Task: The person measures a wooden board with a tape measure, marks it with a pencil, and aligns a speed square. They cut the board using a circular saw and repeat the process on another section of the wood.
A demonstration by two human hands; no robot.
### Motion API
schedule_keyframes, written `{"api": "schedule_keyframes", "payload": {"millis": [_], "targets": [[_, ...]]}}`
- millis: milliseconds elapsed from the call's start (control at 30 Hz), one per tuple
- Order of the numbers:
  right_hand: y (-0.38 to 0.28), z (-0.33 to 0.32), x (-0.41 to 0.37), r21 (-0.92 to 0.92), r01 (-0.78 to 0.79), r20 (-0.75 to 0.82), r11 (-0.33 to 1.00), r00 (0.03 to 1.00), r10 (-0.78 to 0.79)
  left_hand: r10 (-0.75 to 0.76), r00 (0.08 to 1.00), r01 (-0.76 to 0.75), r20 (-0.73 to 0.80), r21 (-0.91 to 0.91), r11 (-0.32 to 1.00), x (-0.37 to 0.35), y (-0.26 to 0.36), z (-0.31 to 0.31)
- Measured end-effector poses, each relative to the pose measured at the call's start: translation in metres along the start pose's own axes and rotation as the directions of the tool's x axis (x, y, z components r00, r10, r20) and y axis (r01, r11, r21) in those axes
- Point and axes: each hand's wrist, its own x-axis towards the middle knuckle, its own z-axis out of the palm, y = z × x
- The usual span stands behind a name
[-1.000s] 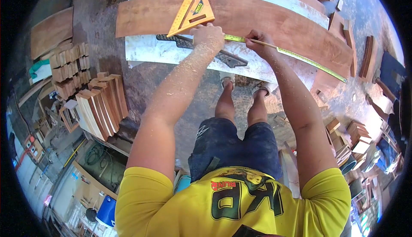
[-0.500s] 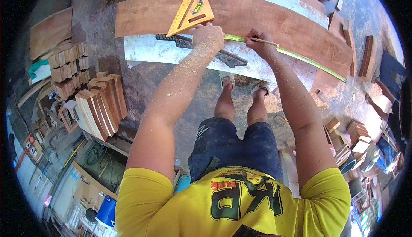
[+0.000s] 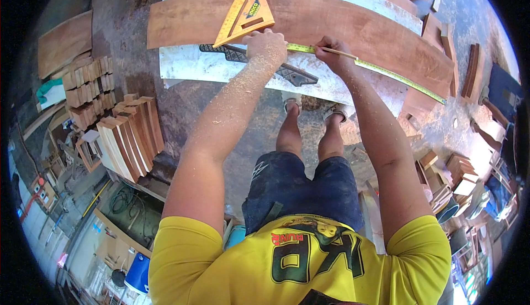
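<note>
A broad reddish-brown board (image 3: 359, 30) lies across a white-topped surface (image 3: 185, 65). Along its near edge runs a yellow tape measure (image 3: 400, 78), its blade extended to the right. My left hand (image 3: 266, 43), dusted with sawdust, is closed at the blade's left end; the fingers cover whatever case is there. My right hand (image 3: 333, 51) pinches a slim wooden pencil (image 3: 343, 54) against the blade and board edge. Just left of my left hand, an orange speed square (image 3: 247, 15) rests on the board. Beneath my left wrist lies a long dark textured tool (image 3: 295, 75), partly hidden.
Wood blocks (image 3: 88, 89) and upright boards (image 3: 132, 134) are stacked at left. More offcuts (image 3: 461, 172) lie at right, near another person's arm (image 3: 488, 138). A blue container (image 3: 137, 273) stands at lower left. My feet are on the floor by the white surface.
</note>
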Motion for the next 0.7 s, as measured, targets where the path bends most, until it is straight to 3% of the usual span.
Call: {"api": "schedule_keyframes", "payload": {"millis": [133, 267, 467, 533, 600, 700], "targets": [[0.001, -0.001, 0.000, -0.094, 0.000, 0.014, 0.996, 1.000, 0.001, 0.005, 1.000, -0.005, -0.001, 0.007, 1.000, -0.001, 0.000, 0.000], [0.004, 0.002, 0.001, -0.065, 0.034, -0.023, 0.997, 0.999, -0.035, 0.001, 1.000, -0.001, -0.003, -0.003, 1.000, -0.001, 0.000, 0.000], [0.003, -0.004, 0.000, -0.042, -0.002, 0.047, 0.999, 0.999, 0.003, 0.011, 1.000, -0.010, -0.024, 0.025, 1.000, -0.002, 0.000, 0.000], [-0.009, -0.010, -0.008, 0.293, 0.027, -0.178, 0.956, 0.984, 0.027, 0.013, 1.000, -0.013, -0.014, 0.016, 1.000, -0.001, -0.001, 0.001], [-0.019, -0.024, -0.031, 0.258, -0.026, -0.191, 0.966, 0.979, 0.078, 0.016, 1.000, -0.016, -0.003, 0.006, 1.000, 0.000, -0.001, 0.003], [-0.013, -0.035, -0.078, 0.397, 0.010, -0.170, 0.918, 0.984, 0.062, 0.010, 0.999, -0.010, -0.031, 0.011, 1.000, 0.000, -0.001, 0.003]]}}
